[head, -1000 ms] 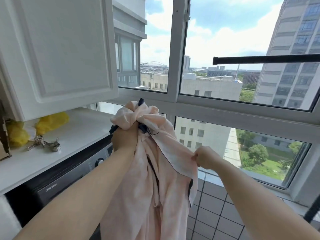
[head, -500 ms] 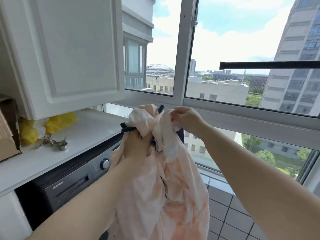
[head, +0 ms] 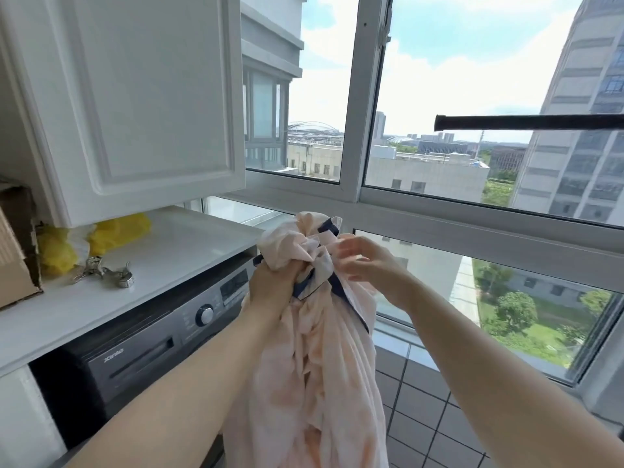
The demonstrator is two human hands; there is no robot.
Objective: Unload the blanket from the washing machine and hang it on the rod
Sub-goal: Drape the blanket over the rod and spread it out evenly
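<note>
A pale pink blanket [head: 317, 376] with a dark blue edge hangs bunched in front of me, out of the washing machine [head: 148, 349], which stands dark grey under the counter at the left. My left hand [head: 273, 282] grips the gathered top of the blanket in a fist. My right hand [head: 368, 261] is at the top right of the bunch, fingers loosely spread and touching the cloth. The dark rod [head: 526, 122] runs level at the upper right, well above both hands, with nothing on it.
A white cabinet door [head: 135, 96] hangs above the white counter [head: 189, 244], which bears yellow bags [head: 111, 231], metal clips [head: 108, 273] and a cardboard box [head: 15, 251]. Window frames [head: 439, 217] lie ahead; grey floor tiles [head: 422, 417] are at the lower right.
My right hand came up from the blanket's side edge to the top of the bunch, and its fingers have now loosened. My left hand keeps its grip. The view has shifted a little to the left.
</note>
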